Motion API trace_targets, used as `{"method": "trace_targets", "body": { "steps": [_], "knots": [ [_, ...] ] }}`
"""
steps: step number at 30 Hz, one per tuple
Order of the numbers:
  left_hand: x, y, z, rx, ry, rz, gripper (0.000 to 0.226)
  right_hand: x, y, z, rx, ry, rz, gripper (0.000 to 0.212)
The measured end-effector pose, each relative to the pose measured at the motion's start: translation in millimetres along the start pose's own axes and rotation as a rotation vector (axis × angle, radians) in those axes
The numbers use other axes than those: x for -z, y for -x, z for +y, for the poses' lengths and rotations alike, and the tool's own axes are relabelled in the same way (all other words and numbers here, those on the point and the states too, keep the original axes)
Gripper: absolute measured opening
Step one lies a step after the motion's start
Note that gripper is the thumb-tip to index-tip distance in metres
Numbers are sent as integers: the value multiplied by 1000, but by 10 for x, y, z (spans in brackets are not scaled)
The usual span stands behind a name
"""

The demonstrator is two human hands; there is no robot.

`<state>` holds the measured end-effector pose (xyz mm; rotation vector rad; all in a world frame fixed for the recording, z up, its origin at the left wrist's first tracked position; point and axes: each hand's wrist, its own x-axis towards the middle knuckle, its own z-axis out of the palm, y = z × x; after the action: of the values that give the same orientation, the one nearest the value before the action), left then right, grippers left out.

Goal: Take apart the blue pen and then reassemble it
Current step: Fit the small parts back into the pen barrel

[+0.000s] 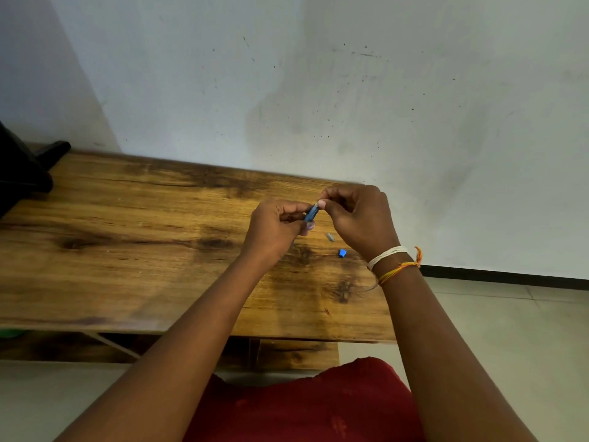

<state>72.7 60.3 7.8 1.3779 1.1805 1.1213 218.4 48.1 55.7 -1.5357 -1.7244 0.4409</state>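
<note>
The 1 head-worn view looked forward and down from above the near edge of the brown, dark-knotted wooden table (134,237). It sat close over that table, facing the pale, speckled wall (350,90) behind its far edge.

tabletop (134,237): wooden, dark knots, set against the wall
wall (350,90): pale, speckled with dark marks
dark object (22,173): on the tabletop's far left end
floor (497,317): light tiles
</note>
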Motion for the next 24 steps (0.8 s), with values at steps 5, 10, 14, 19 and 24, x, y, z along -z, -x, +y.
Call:
{"method": "trace_targets", "body": {
  "steps": [5,10,14,19,24],
  "knots": [
    [0,16,8,-47,-40,-24,32,61,-14,-21,-11,44,-85,10],
    [-6,16,15,-49,-46,-23,32,95,-8,-46,1,65,-91,9],
    [-12,23,24,-39,-16,-15,32,111,15,-69,-2,-13,-59,8],
    [-22,33,33,-39,-6,1,33,108,13,-71,-31,-79,-45,7],
    [-40,42,65,-42,29,38,30,70,35,-22,-106,-262,33,17]
  ]
}}
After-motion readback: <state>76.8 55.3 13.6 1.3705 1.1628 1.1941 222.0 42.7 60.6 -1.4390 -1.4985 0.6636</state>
